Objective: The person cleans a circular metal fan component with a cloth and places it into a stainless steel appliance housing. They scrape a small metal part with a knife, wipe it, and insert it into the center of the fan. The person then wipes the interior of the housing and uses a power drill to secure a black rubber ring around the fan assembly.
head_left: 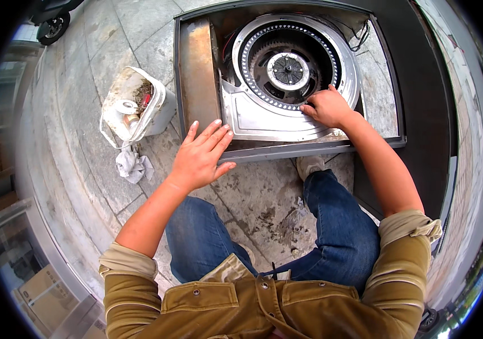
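In front of me lies an opened range hood, its dark metal frame (309, 148) around a silvery fan housing (253, 113). Inside the round opening sits a fan wheel (245, 76) with a ring of small slots and a greasy dark interior. At its centre is a pale hub (288, 72). My right hand (328, 108) is closed at the near right of the wheel, thumb and curled fingers on its rim; the fingertips are partly hidden. With fingers spread, my left hand (202, 156) is held over the near left corner of the frame, its fingertips by the housing's edge.
Left of the hood stands a dirty white bucket (165, 110) with debris and a white roll-like piece inside. A crumpled grey rag (133, 165) lies beside it on the stone paving (103, 73). A long dark panel (416, 85) borders the hood's right side. Cardboard boxes (44, 294) show lower left.
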Motion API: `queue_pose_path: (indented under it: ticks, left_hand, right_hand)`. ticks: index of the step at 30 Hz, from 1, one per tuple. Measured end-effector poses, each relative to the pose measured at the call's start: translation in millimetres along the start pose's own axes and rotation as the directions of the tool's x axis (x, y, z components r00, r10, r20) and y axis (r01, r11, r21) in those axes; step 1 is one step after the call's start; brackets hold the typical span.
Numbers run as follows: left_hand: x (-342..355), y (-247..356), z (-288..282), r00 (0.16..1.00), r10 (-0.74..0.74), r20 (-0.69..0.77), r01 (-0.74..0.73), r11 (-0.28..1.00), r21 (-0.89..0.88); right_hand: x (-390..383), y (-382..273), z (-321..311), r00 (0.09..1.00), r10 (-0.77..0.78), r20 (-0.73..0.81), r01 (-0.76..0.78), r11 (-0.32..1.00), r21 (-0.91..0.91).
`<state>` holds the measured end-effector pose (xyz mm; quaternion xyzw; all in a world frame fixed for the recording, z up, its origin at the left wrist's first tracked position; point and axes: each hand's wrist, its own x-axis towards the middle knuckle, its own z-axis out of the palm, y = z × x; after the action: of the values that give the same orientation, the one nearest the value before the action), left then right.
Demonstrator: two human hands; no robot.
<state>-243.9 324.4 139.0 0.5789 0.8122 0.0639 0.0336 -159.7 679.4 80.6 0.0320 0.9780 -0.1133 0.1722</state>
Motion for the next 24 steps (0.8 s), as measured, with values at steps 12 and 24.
queue_pose_path:
  ticks: [12, 24]
  left_hand:
    - [-3, 2, 0, 0.996, 0.035, -0.087, -0.036, 0.999, -0.01]
    - [-6, 0, -2, 0.991, 0.044, -0.13, -0.044, 0.999, 0.004]
  right_hand:
    - [-8, -1, -4, 0.999, 0.011, 0.038, -0.01, 1.0, -0.007]
    - [-52, -29, -95, 0.832, 0.139, -0.536, -0.027, 0.977, 0.211]
